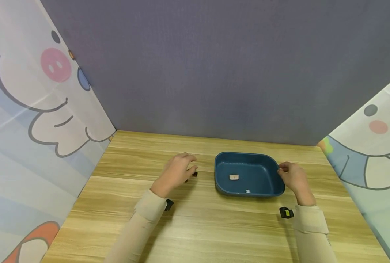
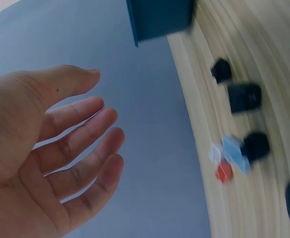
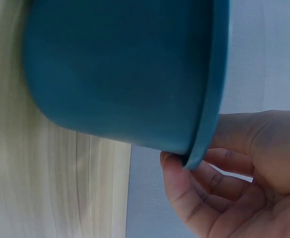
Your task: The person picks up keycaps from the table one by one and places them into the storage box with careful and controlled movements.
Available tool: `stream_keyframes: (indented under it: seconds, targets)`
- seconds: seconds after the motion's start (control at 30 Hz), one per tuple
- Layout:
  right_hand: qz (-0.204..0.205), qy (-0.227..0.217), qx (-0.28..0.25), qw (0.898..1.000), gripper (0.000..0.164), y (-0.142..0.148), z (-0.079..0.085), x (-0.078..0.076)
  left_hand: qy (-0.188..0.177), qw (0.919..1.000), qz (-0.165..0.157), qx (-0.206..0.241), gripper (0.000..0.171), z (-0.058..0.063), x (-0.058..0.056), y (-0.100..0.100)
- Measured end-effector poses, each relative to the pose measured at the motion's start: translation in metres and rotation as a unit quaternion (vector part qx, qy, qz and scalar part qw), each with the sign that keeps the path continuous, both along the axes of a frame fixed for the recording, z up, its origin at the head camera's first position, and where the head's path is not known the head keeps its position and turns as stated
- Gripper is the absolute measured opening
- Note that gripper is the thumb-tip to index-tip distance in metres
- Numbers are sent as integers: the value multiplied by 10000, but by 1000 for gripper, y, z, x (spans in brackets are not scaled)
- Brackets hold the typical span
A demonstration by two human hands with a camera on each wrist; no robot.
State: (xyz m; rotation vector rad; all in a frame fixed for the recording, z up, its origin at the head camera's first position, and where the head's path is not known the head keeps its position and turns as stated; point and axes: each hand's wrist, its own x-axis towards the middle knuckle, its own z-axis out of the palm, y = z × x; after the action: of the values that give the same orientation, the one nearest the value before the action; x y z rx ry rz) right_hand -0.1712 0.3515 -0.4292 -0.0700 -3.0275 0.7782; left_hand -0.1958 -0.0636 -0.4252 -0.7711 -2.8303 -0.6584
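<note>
A dark blue plastic basin (image 1: 257, 175) stands on the table, with a small pale pink block (image 1: 234, 177) and a little white piece (image 1: 248, 191) inside. My right hand (image 1: 295, 178) pinches the basin's right rim; thumb and fingers meet around that edge in the right wrist view. To the left of the basin, my left hand (image 1: 178, 170) hovers over the table, fingers apart and slightly bent, holding nothing. Small dark pieces (image 1: 195, 174) lie beneath it, partly hidden. The left wrist view shows several black pieces (image 2: 245, 97), a light blue piece (image 2: 235, 153) and a red piece (image 2: 224, 172).
The wood-grain table (image 1: 214, 233) ends at a grey panel (image 1: 195, 73) behind. Cartoon-printed sheets (image 1: 27, 120) rise on the left and right sides. Black wrist mounts (image 1: 286, 212) protrude from the sleeves.
</note>
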Motion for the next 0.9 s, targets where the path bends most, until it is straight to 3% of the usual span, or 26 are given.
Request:
stream_keyframes:
  seconds: [0.43,0.67,0.9]
  targets:
    - [-55,-23,-11,10000,28,0,1,2,-445,9971,623,-46,35,-17,-5,-39]
    - [-36,36,29,10000,28,0,1,2,-457,9945,896,-302,35,-28,-9,-41]
    - [-56,37,35,10000,28,-2,1,1,-772,9879,1189,-636,26,-37,-15,-37]
